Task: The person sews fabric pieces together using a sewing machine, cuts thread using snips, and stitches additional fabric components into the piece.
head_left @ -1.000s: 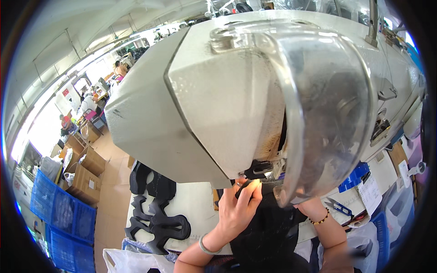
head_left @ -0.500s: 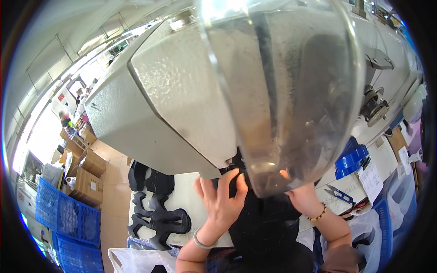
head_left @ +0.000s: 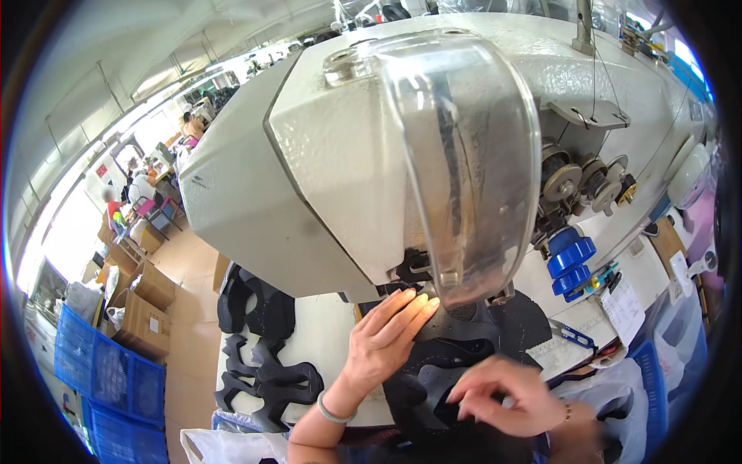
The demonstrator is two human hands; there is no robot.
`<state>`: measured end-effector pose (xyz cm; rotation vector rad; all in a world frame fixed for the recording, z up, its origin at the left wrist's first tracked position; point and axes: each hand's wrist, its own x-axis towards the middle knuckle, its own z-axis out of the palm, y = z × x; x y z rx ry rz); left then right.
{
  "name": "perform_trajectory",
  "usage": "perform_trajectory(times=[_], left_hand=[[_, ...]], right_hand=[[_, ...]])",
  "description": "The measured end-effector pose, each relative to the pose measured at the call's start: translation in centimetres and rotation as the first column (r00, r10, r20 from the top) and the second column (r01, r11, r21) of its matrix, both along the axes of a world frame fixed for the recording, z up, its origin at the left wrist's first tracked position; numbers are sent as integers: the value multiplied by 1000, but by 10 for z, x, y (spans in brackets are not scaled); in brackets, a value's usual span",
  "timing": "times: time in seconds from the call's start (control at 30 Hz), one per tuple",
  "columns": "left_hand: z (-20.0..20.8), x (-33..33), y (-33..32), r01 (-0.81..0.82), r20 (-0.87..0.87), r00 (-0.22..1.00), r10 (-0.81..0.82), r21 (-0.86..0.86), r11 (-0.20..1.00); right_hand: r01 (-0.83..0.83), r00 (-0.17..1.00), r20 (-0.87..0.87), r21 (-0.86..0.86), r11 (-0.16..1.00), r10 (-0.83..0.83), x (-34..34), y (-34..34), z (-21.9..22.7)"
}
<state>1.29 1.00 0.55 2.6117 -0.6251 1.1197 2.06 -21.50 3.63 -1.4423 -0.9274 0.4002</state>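
Beneath the head of a large pale industrial sewing machine [head_left: 340,185], a black piece of sewn material [head_left: 456,348], with mesh and small perforations, lies on the work surface. My left hand [head_left: 382,340] rests with straight fingers laid flat on its far left part, close to the needle area. The needle itself is hidden by the machine head and the clear curved guard [head_left: 471,170]. Over the near right part of the black material hovers my right hand [head_left: 506,394], slightly blurred, fingers loosely curved and apart, holding nothing I can see.
Black cut pieces [head_left: 282,379] lie on the table's left. To the right are blue-handled thread snips [head_left: 572,335], a written paper sheet [head_left: 622,309] and blue knobs [head_left: 570,259]. Blue crates [head_left: 116,363] and cardboard boxes [head_left: 139,313] stand on the floor at left; people sit farther back.
My view has drawn back from the machine. My left fingers have gone from a pinch to lying flat. My right hand has come from beside the guard toward me, exposing more black material.
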Motion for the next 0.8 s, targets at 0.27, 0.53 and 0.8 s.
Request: perform_trajectory(times=[0.27, 0.53, 0.8], left_hand=[[1, 1, -3, 62, -15, 998, -64, -98, 993], [-14, -15, -29, -91, -356, 934, -2, -244, 965], [4, -13, -65, 75, -599, 780, -182, -199, 977]], right_hand=[[141, 968, 240, -287, 948, -72, 87, -24, -9], [81, 994, 85, -203, 976, -65, 93, -20, -32], [138, 977, 186, -204, 969, -100, 90, -20, -34]])
